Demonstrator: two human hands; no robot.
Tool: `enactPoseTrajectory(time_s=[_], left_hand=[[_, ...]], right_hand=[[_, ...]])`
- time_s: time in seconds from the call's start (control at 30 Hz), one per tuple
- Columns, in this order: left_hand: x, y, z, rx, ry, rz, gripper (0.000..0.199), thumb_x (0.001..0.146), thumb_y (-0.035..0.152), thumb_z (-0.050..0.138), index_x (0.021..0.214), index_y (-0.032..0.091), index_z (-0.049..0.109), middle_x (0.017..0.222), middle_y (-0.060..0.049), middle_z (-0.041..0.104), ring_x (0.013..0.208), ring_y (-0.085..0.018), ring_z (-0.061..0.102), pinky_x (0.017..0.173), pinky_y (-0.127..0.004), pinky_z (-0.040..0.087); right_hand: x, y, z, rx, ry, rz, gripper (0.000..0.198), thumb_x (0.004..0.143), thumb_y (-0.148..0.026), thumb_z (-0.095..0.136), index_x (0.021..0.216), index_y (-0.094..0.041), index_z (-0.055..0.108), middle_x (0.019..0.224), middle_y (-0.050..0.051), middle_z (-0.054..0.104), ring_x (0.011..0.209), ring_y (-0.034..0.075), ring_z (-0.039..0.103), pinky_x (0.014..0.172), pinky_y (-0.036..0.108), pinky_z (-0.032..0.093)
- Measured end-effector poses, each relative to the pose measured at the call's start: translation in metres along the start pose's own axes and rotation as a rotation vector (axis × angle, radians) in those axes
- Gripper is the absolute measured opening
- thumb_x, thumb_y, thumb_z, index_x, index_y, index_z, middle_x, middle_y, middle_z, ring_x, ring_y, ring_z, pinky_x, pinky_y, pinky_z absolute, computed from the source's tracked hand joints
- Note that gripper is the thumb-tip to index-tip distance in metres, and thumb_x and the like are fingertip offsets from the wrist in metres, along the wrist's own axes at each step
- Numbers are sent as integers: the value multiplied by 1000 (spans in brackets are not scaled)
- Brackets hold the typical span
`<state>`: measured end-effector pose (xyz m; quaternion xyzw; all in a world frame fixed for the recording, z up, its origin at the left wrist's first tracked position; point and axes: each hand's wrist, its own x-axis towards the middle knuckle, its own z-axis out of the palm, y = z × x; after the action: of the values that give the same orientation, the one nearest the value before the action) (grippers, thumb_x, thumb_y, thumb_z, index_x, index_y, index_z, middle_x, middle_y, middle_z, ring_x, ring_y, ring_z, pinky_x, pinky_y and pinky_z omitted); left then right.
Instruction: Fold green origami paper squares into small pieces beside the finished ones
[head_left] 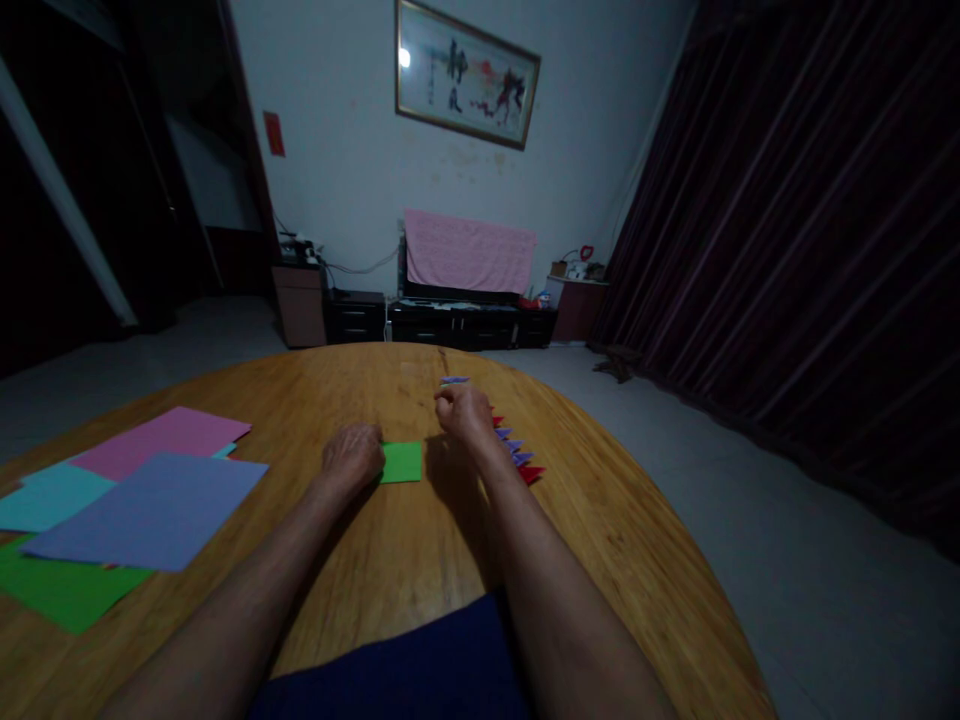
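Note:
A small green sheet of paper (402, 462) lies on the round wooden table. My left hand (355, 455) is closed at its left edge, with the fingers curled over that side of the paper and partly hidden. To the right and farther out, my right hand (463, 410) is held with fingers pinched together; what they hold, if anything, is hidden. Beside the right wrist run several folded red and purple paper pieces (514, 447) with pointed tips, partly covered by the hand. Just beyond its knuckles shows another small purple folded piece (454, 381).
Loose coloured sheets lie at the table's left: pink (169, 437), light blue (67, 497), purple (154, 512) and green (71, 585). The wooden table (600, 560) has a curved edge. Beyond stand a low black cabinet (480, 328) and something draped with a pink towel (469, 250).

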<state>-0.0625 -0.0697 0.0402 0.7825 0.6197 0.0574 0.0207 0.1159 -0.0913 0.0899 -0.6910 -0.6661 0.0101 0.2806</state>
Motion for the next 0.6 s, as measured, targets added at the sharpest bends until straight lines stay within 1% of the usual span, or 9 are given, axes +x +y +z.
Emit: enactPoseTrajectory(time_s=[0.1,0.17,0.2,0.27,0.33,0.4,0.5,0.6], left_hand=[[4,4,0,8,25,-12,34,85,14,40,99,15,72,107,-19,68,102,-31,62,75,-38,50],[5,8,1,17,42,-19,36,85,12,39,100,14,71,107,-20,67,103,-32,61,76,-39,49],[5,10,1,22,50,-30,37,85,12,38,102,13,71,106,-20,67,103,-32,60,76,-39,48],[3,14,4,35,87,-52,39,86,12,36,107,14,69,107,-19,65,104,-32,59,78,-39,47],[0,16,8,57,160,-44,40,88,14,35,113,14,67,110,-18,63,105,-32,56,82,-40,44],[-2,17,12,78,221,-17,41,90,16,34,117,15,65,113,-18,62,107,-32,54,86,-41,42],[-2,15,15,85,238,25,40,91,17,34,115,16,66,116,-17,60,109,-31,51,88,-41,39],[-1,14,16,73,237,78,39,90,17,36,113,17,67,119,-15,60,109,-30,50,89,-40,39]], right_hand=[[9,32,-21,-27,3,127,30,88,-21,49,101,-22,76,99,7,74,94,20,65,78,25,44],[10,55,-33,-53,15,240,29,86,-21,50,98,-20,76,98,8,74,92,20,66,73,23,44],[10,68,-37,-70,-2,300,27,85,-20,51,94,-19,76,94,9,74,90,19,66,70,23,43],[7,90,-41,-72,-84,440,26,85,-20,50,83,-16,76,84,10,73,82,19,67,62,22,41],[3,108,-41,-56,-138,487,23,83,-19,53,77,-15,74,72,10,70,72,18,65,56,21,39],[0,121,-37,-40,-174,517,21,82,-18,54,71,-14,72,62,8,66,64,16,63,53,21,37],[-2,130,-32,-5,-227,537,20,79,-15,56,63,-14,67,52,4,58,53,14,57,49,21,35],[-2,134,-29,62,-265,527,20,79,-13,57,61,-14,65,49,1,53,46,10,50,47,20,34]])
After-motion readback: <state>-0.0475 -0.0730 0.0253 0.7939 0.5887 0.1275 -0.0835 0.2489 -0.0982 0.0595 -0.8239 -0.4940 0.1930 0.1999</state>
